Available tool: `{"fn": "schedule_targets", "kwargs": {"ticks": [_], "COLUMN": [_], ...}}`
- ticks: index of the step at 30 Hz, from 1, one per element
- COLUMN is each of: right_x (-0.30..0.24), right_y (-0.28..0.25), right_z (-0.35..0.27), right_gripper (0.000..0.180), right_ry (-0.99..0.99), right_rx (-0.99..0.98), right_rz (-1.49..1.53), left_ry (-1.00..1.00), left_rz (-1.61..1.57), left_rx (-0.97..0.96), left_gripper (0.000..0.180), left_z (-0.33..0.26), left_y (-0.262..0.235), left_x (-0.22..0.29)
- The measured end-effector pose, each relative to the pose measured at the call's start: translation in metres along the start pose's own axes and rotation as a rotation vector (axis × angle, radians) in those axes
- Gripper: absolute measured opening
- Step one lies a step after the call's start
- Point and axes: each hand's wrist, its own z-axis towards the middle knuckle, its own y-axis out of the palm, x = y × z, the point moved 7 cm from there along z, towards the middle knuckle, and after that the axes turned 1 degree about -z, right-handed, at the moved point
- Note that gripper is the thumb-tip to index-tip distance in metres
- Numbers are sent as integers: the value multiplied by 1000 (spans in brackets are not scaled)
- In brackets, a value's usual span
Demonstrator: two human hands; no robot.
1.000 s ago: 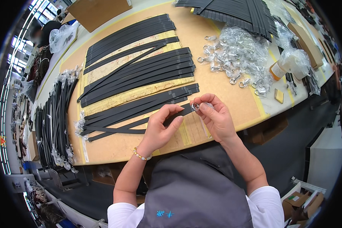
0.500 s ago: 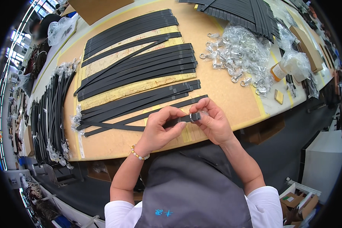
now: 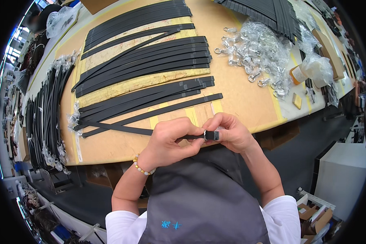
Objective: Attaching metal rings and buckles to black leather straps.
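Hands, left point(image 3: 166, 142) and right point(image 3: 229, 132), both pinched shut on flat black strap point(image 3: 114, 128) with shiny metal clasp point(image 3: 211, 135).

Surface: tan worktable point(image 3: 248, 97).
Centre: rows of flat black straps point(image 3: 146, 61).
Right: heap of bagged metal clasps point(image 3: 256, 53).
Left edge: bundled black straps point(image 3: 44, 114).

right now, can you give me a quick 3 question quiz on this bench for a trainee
1. True or false: both hands grip the same black strap.
2. What sits at the strap end by the right hand? A) silver metal fitting B) scissors C) tape roll
3. Which wrist wears a bead bracelet?

Key: 1 true. 2 A, the fitting. 3 the left hand side.
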Motion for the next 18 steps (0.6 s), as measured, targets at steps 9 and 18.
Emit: {"fn": "schedule_targets", "kwargs": {"ticks": [9, 18], "right_x": [-11, -11], "right_y": [19, 9], "right_z": [-2, -3], "right_gripper": [22, 16], "right_ry": [343, 289], "right_rx": [59, 214], "right_rz": [-357, -582], "left_ry": [83, -36], "left_rz": [64, 128], "left_rx": [-60, -39], "left_gripper": [17, 27], "left_z": [-8, -3], "left_y": [9, 14], "left_x": [3, -10]}}
